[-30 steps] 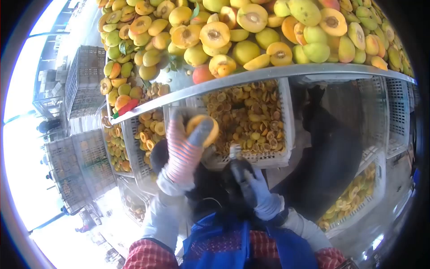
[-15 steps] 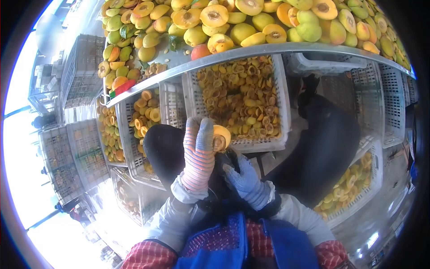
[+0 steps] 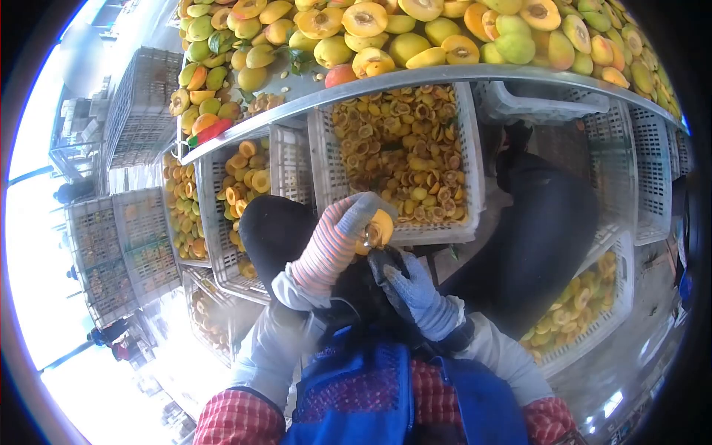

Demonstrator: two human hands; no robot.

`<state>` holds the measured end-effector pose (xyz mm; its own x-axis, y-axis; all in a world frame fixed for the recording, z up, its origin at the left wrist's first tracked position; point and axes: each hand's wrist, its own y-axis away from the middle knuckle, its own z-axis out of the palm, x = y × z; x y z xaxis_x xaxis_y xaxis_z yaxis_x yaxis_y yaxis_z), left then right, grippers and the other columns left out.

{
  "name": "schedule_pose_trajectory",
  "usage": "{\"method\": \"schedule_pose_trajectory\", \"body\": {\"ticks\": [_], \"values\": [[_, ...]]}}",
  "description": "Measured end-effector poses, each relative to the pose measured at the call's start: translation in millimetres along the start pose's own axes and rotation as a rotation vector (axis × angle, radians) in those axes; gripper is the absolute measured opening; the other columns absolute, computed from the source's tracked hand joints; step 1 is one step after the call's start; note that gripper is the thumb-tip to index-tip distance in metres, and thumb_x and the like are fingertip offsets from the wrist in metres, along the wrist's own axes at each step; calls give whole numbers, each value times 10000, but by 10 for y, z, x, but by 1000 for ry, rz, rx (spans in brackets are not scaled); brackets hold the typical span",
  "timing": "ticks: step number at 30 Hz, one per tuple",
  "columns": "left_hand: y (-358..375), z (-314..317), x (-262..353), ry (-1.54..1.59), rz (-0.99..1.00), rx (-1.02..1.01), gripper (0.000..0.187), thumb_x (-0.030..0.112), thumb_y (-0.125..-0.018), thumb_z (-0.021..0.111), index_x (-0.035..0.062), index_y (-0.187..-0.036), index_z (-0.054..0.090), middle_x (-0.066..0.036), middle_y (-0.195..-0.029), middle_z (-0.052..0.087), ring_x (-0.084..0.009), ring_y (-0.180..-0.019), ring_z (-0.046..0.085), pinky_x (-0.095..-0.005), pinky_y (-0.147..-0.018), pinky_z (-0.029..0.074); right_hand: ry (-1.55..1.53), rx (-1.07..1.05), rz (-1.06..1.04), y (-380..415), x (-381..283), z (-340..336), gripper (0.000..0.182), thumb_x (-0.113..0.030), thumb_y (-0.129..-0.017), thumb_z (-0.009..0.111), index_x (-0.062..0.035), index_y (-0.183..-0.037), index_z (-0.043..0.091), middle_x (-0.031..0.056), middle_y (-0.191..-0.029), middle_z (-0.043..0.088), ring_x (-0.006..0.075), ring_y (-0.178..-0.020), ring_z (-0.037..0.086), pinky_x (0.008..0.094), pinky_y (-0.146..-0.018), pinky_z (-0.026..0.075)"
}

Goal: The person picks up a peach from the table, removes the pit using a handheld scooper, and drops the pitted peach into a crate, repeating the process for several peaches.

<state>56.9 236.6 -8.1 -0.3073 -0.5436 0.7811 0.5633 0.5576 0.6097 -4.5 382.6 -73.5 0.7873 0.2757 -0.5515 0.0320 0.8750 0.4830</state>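
My left hand [image 3: 337,236], in a striped glove, has its fingers wrapped round a cut yellow-orange fruit half [image 3: 380,228], whose cut face shows. Just right of it and lower, my right hand [image 3: 421,293], also gloved, is closed round a dark tool [image 3: 391,278], with its upper end touching or very near the fruit. The tool's exact shape is hard to make out. Beyond both hands stands a white crate [image 3: 475,178] of small brownish-yellow fruit pieces.
A metal-edged table [image 3: 415,77] piled with whole and halved fruit crosses the top. A red object [image 3: 211,132] lies at its left edge. Crates of fruit stand left [image 3: 216,222] and lower right [image 3: 627,289]. Stacked crates [image 3: 137,104] rise at the far left.
My left hand's fingers have curled over the fruit half, having been more upright before. My right hand and the dark tool have moved slightly right, and the tool shows more clearly.
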Motion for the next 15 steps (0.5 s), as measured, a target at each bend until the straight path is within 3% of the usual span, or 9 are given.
{"method": "schedule_pose_trajectory", "body": {"ticks": [5, 8, 9, 11, 12, 14, 15], "values": [[71, 134, -167, 15, 163, 174, 369, 359, -936, 524, 8, -969, 635, -42, -818, 617, -98, -742, 545, -234, -684, 443, 8, -3, 124, 99, -104, 45, 414, -94, -959, 460, 19, -1342, 354, 120, -1217, 516, 165, -1091, 529, 258, -951, 422], [97, 154, -206, -65, 223, 242, 363, 353, -940, 516, 10, -974, 631, -46, -814, 613, -96, -744, 536, -235, -684, 435, 31, -30, 93, 113, -77, 45, 384, -111, -963, 465, 17, -1317, 393, 94, -1149, 538, 145, -1037, 536, 250, -931, 426], [107, 175, -215, -88, 238, 266, 359, 349, -942, 513, 11, -976, 629, -46, -815, 612, -95, -746, 532, -234, -686, 432, 19, -50, 103, 116, -87, 39, 377, -117, -963, 470, 17, -1309, 406, 86, -1132, 542, 138, -1024, 533, 246, -923, 427], [96, 195, -237, -112, 286, 283, 350, 340, -945, 510, 12, -977, 627, -43, -814, 608, -93, -751, 527, -233, -694, 427, -158, -197, 131, 94, -95, -22, 372, -148, -956, 493, -4, -1293, 426, 60, -1004, 547, 121, -868, 526, 245, -778, 439], [82, 190, -267, -113, 317, 277, 346, 337, -947, 509, 12, -976, 626, -40, -813, 605, -92, -755, 524, -233, -699, 425, -324, -325, 151, 69, -79, -85, 374, -173, -950, 512, -26, -1284, 433, 41, -893, 549, 113, -724, 521, 247, -641, 452], [80, 172, -298, -87, 316, 248, 328, 328, -952, 509, 22, -991, 621, -23, -810, 599, -90, -767, 523, -236, -715, 423, -385, -283, 120, 62, -63, -60, 363, -208, -939, 538, -45, -1254, 461, 26, -762, 555, 107, -583, 524, 250, -502, 462], [80, 166, -291, -52, 277, 213, 331, 335, -952, 511, 26, -1001, 619, -19, -813, 599, -88, -767, 523, -236, -712, 423, -277, -113, 68, 70, -55, 35, 352, -218, -934, 545, -42, -1232, 482, 31, -742, 559, 109, -587, 532, 251, -501, 461]]}}
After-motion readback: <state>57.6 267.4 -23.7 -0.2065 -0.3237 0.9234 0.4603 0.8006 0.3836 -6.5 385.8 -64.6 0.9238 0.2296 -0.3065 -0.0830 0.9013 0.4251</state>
